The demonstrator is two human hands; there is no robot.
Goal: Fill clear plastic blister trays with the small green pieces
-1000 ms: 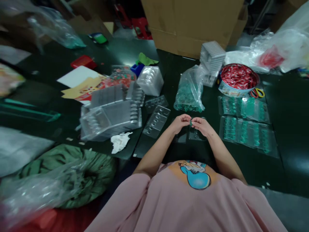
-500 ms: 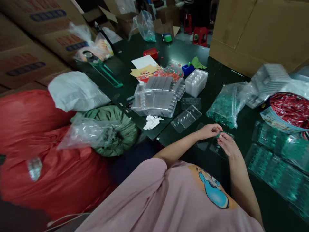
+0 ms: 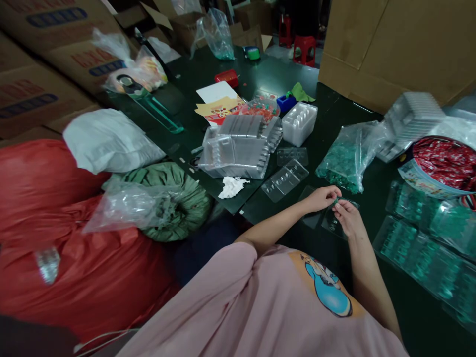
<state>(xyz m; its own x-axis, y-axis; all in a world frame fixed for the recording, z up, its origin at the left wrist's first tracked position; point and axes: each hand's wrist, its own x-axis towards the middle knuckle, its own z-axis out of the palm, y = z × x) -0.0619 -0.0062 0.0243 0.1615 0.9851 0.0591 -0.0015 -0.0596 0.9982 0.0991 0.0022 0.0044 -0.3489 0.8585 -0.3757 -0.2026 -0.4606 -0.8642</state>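
Note:
My left hand (image 3: 323,198) and my right hand (image 3: 347,215) meet above the dark table. Between their pinched fingertips is a small green piece (image 3: 336,201), too small to name. Beneath them lies a clear plastic blister tray (image 3: 331,226), partly covered by my right hand. Just beyond my hands a clear bag of green pieces (image 3: 340,158) rests on the table. To the right are several clear trays filled with green pieces (image 3: 418,248). Two flat clear trays (image 3: 285,179) lie to the left, beside a stack of nested trays (image 3: 234,153).
A round tin of red wrapped items (image 3: 446,161) stands at the right. Tall cardboard (image 3: 394,49) rises behind it. Red sacks (image 3: 74,267) and a green sack (image 3: 178,198) crowd the left. A bottle (image 3: 159,111) lies on the table, and a crumpled tissue (image 3: 233,187) is near its edge.
The view has shifted slightly, so everything sits a little differently in the picture. My hands stay together over the tray, fingers slightly moved around the small green piece.

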